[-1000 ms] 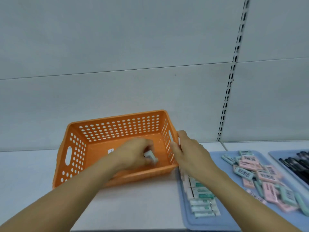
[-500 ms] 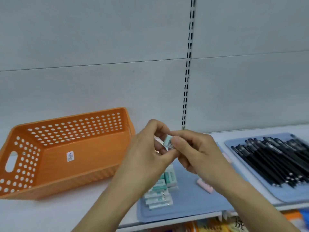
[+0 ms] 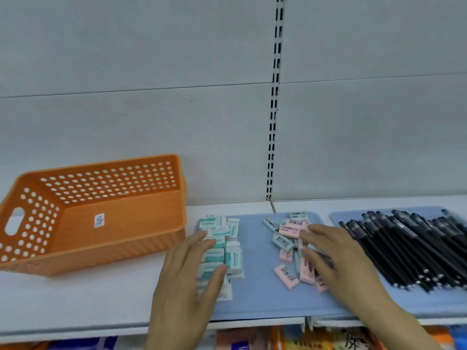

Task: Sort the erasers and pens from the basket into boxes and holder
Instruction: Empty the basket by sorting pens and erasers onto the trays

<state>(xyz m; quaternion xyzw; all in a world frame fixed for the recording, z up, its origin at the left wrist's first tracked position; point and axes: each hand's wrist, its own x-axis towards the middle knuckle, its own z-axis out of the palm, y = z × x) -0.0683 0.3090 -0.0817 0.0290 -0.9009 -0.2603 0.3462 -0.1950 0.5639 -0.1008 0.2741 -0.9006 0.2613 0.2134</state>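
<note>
Now, at the far left, you see the orange basket (image 3: 101, 223) standing on the white shelf (image 3: 75, 299), tilted toward you, with only a small sticker showing inside. Just to its right, your left hand (image 3: 188, 281) lies with a wide grip, fingers straight, on the stack of white-and-green erasers (image 3: 228, 248) at the left edge of the blue tray (image 3: 255, 299). Further right on the same tray, your right hand (image 3: 341, 258) is also spread with a wide grip, resting flat over the loose pile of pink and green erasers (image 3: 286, 236). At the far right, the black pens (image 3: 409, 248) lie together on a second blue tray (image 3: 429, 303).
</note>
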